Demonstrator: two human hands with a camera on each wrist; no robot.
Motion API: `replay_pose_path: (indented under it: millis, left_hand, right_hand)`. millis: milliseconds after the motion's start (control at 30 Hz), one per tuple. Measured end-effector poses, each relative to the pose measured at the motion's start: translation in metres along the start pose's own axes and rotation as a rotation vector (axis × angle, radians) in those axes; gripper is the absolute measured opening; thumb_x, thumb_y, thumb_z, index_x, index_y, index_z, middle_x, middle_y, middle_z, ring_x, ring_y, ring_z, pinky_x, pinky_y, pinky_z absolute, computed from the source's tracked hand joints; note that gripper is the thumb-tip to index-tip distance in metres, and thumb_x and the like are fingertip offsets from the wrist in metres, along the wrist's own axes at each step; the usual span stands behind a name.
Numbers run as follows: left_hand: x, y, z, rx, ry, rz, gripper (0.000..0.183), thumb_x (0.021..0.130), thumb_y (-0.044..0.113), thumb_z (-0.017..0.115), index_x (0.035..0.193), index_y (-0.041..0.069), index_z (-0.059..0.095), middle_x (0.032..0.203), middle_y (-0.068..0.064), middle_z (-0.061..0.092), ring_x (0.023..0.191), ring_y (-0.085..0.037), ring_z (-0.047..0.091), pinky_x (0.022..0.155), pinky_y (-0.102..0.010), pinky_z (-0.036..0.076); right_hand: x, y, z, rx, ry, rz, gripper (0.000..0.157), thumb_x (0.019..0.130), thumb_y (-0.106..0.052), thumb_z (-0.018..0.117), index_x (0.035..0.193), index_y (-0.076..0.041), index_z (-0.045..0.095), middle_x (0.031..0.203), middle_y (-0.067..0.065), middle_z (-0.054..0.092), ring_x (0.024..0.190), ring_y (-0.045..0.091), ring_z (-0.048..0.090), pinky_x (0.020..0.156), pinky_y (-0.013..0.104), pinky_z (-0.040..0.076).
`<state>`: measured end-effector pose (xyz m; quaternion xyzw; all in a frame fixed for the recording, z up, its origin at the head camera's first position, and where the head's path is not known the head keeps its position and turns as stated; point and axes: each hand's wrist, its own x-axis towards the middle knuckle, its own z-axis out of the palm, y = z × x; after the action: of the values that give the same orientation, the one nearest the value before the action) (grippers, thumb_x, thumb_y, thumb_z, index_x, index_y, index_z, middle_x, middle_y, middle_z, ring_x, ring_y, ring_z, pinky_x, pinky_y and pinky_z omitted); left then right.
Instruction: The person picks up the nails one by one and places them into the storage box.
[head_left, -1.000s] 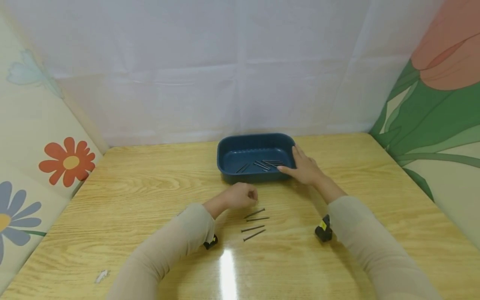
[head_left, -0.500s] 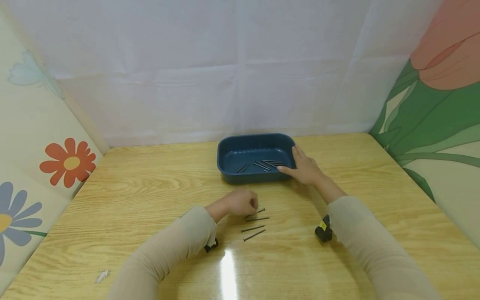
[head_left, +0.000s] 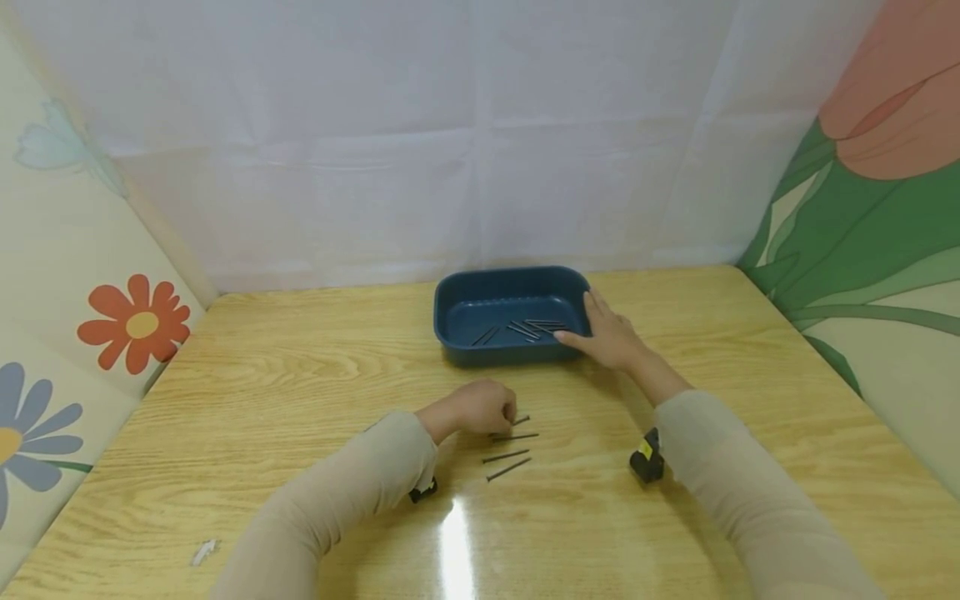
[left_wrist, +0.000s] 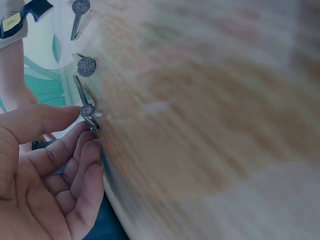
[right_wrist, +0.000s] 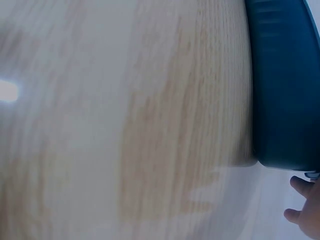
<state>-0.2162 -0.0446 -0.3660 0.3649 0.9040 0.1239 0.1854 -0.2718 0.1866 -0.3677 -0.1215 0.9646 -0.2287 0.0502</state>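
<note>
A blue tub (head_left: 495, 357) stands at the back of the table with several dark nails (head_left: 525, 330) lying in it. My right hand (head_left: 617, 340) holds its near right corner, thumb over the front rim and fingers along the outer end wall. In front of the tub, several loose nails (head_left: 508, 470) lie in a loose column. My left hand (head_left: 480, 407) is down at the farthest of these, pinching the nail (left_wrist: 94, 128) between thumb and forefinger. Its head end shows to the right of the fingers. Right beside the fingertips lies another nail (left_wrist: 87, 110).
Wood-grain table (head_left: 300, 367) under everything, with a white sheet (head_left: 375, 167) hanging behind it. Painted flower panels (head_left: 885, 300) flank both sides. Black wrist devices (head_left: 647, 458) sit under the sleeves. A small pale mark (head_left: 204, 552) is at the front left.
My left hand has come down and slightly toward me, from between tub and nails onto the farthest loose nail. My right hand and the tub have not moved.
</note>
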Motion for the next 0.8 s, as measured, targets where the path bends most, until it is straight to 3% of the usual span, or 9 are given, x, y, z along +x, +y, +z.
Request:
replay_pose_path:
  millis: [333, 567, 800]
  left_hand:
    - [0.0018, 0.0031, -0.0012, 0.025, -0.023, -0.008, 0.006, 0.068, 0.008, 0.062, 0.066, 0.012, 0.060, 0.062, 0.008, 0.050, 0.057, -0.007, 0.043, 0.055, -0.020, 0.037]
    - [0.0041, 0.0045, -0.0008, 0.051, -0.052, -0.016, 0.009, 0.070, 0.012, 0.064, 0.063, 0.014, 0.060, 0.059, 0.009, 0.050, 0.055, -0.007, 0.044, 0.053, -0.019, 0.037]
    - [0.0031, 0.0039, -0.0025, -0.040, -0.059, -0.010, 0.015, 0.072, 0.011, 0.064, 0.062, 0.015, 0.053, 0.058, 0.008, 0.046, 0.053, -0.007, 0.041, 0.049, -0.019, 0.034]
  right_hand:
    - [-0.0009, -0.0001, -0.0005, 0.004, 0.010, 0.000, 0.098, 0.079, -0.064, 0.038, 0.136, 0.003, -0.005, 0.141, 0.020, -0.007, 0.127, 0.036, 0.003, 0.096, 0.056, 0.006]
    - [0.0000, 0.0000, -0.0006, 0.010, 0.002, 0.001, 0.099, 0.079, -0.064, 0.038, 0.136, 0.003, -0.006, 0.141, 0.020, -0.008, 0.127, 0.037, 0.002, 0.097, 0.056, 0.005]
    - [-0.0001, 0.0004, -0.0015, 0.015, -0.012, -0.001, 0.098, 0.079, -0.064, 0.038, 0.136, 0.003, -0.007, 0.141, 0.019, -0.010, 0.127, 0.036, 0.001, 0.097, 0.056, 0.004]
